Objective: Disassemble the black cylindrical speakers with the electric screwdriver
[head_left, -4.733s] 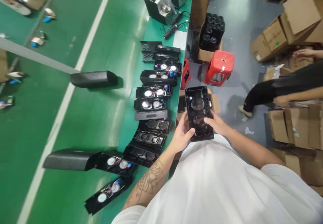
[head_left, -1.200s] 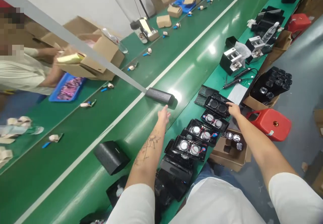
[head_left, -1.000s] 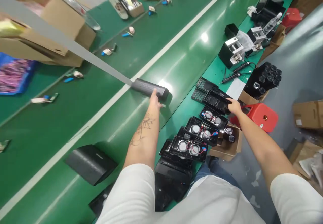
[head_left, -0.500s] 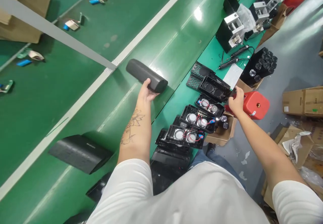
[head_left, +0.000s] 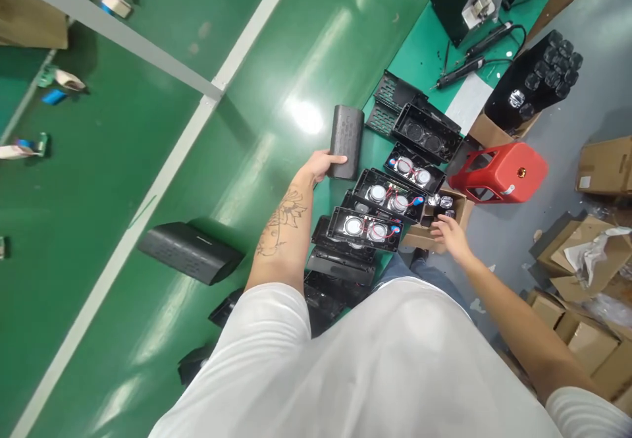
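Note:
My left hand [head_left: 322, 164] is closed around the lower end of a black speaker case [head_left: 347, 132], thumb across its face, at the edge of the green bench. My right hand [head_left: 451, 235] has its fingers apart and holds nothing; it hovers by a cardboard box [head_left: 463, 217] with small dark and shiny parts in it. Between the hands lie several open black housings [head_left: 364, 227] with round silver drivers and red wires. Farther up sit an open shell [head_left: 428, 134] without wires and perforated black panels [head_left: 384, 116].
A red stool [head_left: 528, 171] stands right of the bench, below a box of black tubes [head_left: 523, 89]. Two electric screwdrivers [head_left: 461, 72] and a white sheet [head_left: 469, 102] lie on the green mat. Another black speaker [head_left: 190, 250] rests at left; cartons [head_left: 605, 168] stand on the floor.
My left hand has brought the speaker case to the right and turned it lengthwise. My right hand has left the open shell's end and come down to the cardboard box. The view has shifted.

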The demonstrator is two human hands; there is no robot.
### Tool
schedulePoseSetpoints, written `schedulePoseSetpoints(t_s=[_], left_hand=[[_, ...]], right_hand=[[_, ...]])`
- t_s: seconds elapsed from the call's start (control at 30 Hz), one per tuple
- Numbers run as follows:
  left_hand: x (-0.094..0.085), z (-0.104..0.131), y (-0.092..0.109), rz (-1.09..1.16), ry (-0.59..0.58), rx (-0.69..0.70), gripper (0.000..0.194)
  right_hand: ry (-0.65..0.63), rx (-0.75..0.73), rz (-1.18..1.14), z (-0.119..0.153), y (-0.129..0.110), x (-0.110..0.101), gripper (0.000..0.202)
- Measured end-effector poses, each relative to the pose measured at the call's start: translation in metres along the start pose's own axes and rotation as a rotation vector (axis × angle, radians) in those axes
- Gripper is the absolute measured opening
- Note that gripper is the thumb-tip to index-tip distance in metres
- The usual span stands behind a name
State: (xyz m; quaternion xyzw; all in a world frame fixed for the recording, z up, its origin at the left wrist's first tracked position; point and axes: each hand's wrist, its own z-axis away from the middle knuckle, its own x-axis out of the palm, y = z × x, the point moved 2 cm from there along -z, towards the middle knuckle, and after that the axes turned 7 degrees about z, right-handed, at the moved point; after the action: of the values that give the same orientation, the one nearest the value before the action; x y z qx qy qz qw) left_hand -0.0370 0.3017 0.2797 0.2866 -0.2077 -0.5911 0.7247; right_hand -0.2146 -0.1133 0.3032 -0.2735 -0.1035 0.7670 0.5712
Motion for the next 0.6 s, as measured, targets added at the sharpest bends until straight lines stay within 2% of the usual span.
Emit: schedulePoseSetpoints(t_s=[0.1, 0.2, 0.4, 0.47, 0.53, 0.6], left_hand=[[-0.001, -0.001, -0.001, -0.041, -0.002, 0.019, 0.041], [-0.002, -0.003, -0.001, -0.092, -0.005, 0.026, 0.039], [-0.011, -0.001, 0.001, -0.234, 0.043, 0.129, 0.033], [-0.019, 0.005, 0.001, -0.288, 0.093, 0.209, 0.043], [-0.026, 0.012, -0.002, -0.335, 0.139, 0.297, 0.062], [-0.031, 0.018, -0.007, -0.356, 0.132, 0.368, 0.076]], right_hand=[[-0.135, 0.079, -0.069, 0.008, -0.01, 0.026, 0.06], [-0.204, 0.114, -0.12, 0.008, -0.026, 0.046, 0.06], [-0.196, 0.132, -0.177, 0.005, -0.046, 0.069, 0.052], [-0.176, 0.133, -0.202, 0.006, -0.048, 0.074, 0.051], [-0.146, 0.13, -0.223, 0.008, -0.049, 0.077, 0.051], [-0.111, 0.118, -0.235, 0.01, -0.048, 0.077, 0.051]])
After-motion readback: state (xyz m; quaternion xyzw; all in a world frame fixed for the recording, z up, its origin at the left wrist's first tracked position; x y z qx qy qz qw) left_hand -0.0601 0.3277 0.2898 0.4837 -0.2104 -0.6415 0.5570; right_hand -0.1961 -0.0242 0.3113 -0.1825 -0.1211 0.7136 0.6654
